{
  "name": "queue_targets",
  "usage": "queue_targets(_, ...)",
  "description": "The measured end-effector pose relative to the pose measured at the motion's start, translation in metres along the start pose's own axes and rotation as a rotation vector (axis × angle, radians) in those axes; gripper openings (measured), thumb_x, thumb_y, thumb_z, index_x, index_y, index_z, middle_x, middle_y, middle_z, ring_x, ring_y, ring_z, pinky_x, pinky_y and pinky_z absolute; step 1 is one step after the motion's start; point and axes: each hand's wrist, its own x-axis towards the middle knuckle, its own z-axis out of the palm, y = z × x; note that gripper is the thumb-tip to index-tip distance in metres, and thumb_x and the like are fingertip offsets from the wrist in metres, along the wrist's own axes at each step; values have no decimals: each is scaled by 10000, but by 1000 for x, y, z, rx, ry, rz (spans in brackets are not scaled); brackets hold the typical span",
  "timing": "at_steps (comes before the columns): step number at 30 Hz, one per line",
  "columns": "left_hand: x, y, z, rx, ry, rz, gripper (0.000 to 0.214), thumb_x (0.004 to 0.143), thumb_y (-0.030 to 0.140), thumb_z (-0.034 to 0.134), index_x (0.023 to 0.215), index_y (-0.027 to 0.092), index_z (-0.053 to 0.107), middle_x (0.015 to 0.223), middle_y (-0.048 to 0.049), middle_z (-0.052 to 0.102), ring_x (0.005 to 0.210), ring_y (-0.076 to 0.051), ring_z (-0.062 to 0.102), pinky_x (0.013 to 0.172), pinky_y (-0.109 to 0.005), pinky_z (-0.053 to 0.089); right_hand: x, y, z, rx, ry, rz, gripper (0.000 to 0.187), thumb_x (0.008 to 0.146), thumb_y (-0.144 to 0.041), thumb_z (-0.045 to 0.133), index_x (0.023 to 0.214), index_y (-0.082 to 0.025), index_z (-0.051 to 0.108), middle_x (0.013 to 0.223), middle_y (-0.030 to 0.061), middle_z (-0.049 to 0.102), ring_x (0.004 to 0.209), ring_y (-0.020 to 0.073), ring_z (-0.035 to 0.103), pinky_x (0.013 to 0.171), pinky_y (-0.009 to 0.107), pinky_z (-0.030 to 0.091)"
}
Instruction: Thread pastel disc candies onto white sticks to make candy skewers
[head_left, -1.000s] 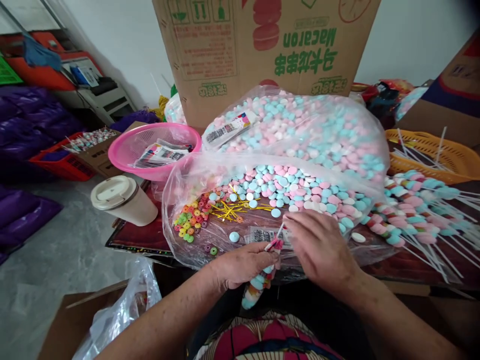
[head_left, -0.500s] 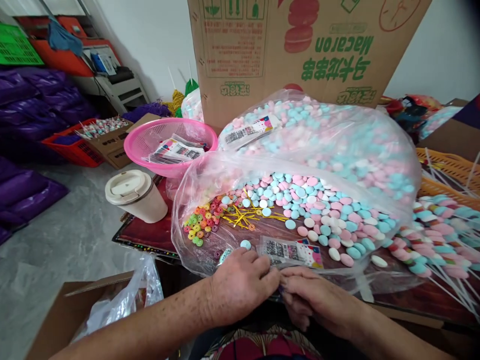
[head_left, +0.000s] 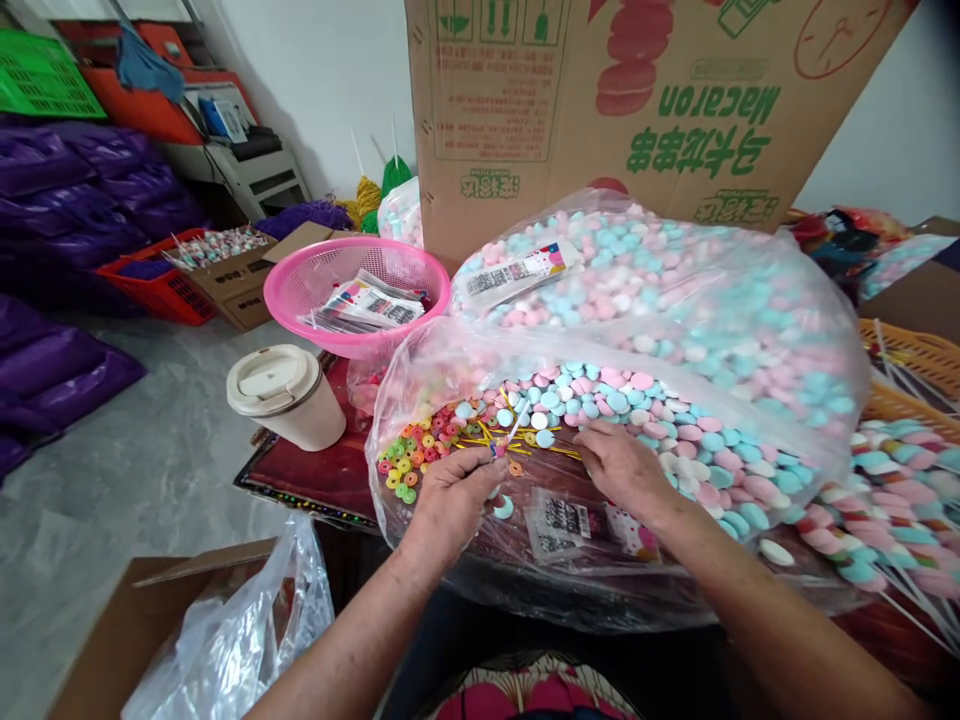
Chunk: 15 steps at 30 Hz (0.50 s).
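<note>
My left hand [head_left: 454, 500] is closed around a thin white stick [head_left: 517, 424], which points up and away. A small colourful bit of wrapper [head_left: 498, 450] shows at its base; whatever else lies in the palm is hidden. My right hand [head_left: 624, 468] has its fingers bent and close together, fingertips down at the right end of the gold twist ties [head_left: 551, 450]. Ring-shaped candies [head_left: 412, 452] in red, orange, yellow and green lie beyond my left hand. Pink, blue and white candies [head_left: 686, 430] spread beside my right hand. Printed clear pouches [head_left: 566, 522] lie between my forearms.
A big clear bag [head_left: 675, 290] of candies fills the middle, before a carton [head_left: 510, 130]. At the left stand a pink basket [head_left: 356, 345] holding pouches and a lidded cup [head_left: 289, 400]. Candy skewers [head_left: 900, 500] lie right. An open box [head_left: 112, 620] stands lower left.
My hands were together at the table's near edge. They have moved apart and forward, the left now showing a white stick, the right over by the twist ties. The view has shifted slightly.
</note>
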Motion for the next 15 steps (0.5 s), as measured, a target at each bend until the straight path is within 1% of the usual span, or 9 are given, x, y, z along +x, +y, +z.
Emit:
queue_targets(2, 5, 0, 5, -22, -46, -25, 262, 560, 359, 740, 546, 148, 585, 495, 44, 491, 445, -67, 449, 453, -197, 354, -9, 1, -9, 57, 25, 27, 205, 888, -147, 382, 822, -169, 575, 762, 39, 613, 691, 160, 562, 618, 270, 406)
queue_targets(4, 8, -4, 13, -38, -88, -41, 256, 580, 349, 722, 536, 144, 575, 490, 33, 504, 434, -69, 456, 435, -194, 317, -18, -6, -20, 175, 24, 48, 207, 925, -189, 340, 812, -189, 513, 654, -7, 574, 577, 133, 530, 550, 245, 398)
queue_targets(6, 11, -7, 21, -43, -114, -50, 246, 607, 342, 703, 542, 144, 572, 485, 34, 500, 428, -68, 451, 435, -197, 305, -27, -21, -30, 403, 10, 58, 203, 948, -243, 328, 814, -207, 477, 620, -34, 540, 516, 111, 489, 512, 228, 388)
queue_targets(8, 12, -9, 29, -28, -138, -50, 217, 629, 329, 683, 564, 146, 585, 495, 39, 497, 434, -69, 443, 448, -203, 319, -33, -39, -37, 650, 10, 56, 186, 946, -283, 350, 846, -212, 490, 626, -38, 519, 508, 104, 463, 508, 229, 384)
queue_targets(9, 12, -10, 33, -13, -150, -39, 191, 637, 313, 668, 579, 147, 596, 511, 39, 505, 449, -73, 448, 462, -207, 334, -34, -47, -39, 734, 19, 52, 178, 938, -291, 366, 855, -213, 503, 631, -36, 511, 521, 106, 458, 517, 233, 385)
queue_targets(12, 13, -10, 43, 63, -186, 7, 134, 652, 263, 608, 583, 148, 598, 550, 31, 520, 505, -87, 456, 508, -218, 372, -33, -59, -39, 793, 62, 78, 195, 907, -300, 400, 767, -208, 500, 615, -30, 488, 561, 117, 447, 537, 242, 378)
queue_targets(15, 13, -10, 49, 162, -252, 17, 171, 689, 270, 553, 562, 156, 553, 543, 32, 479, 524, -98, 427, 520, -225, 372, -32, -53, -33, 838, 50, 186, 224, 888, -329, 427, 704, -206, 457, 584, -34, 490, 543, 114, 431, 522, 241, 356)
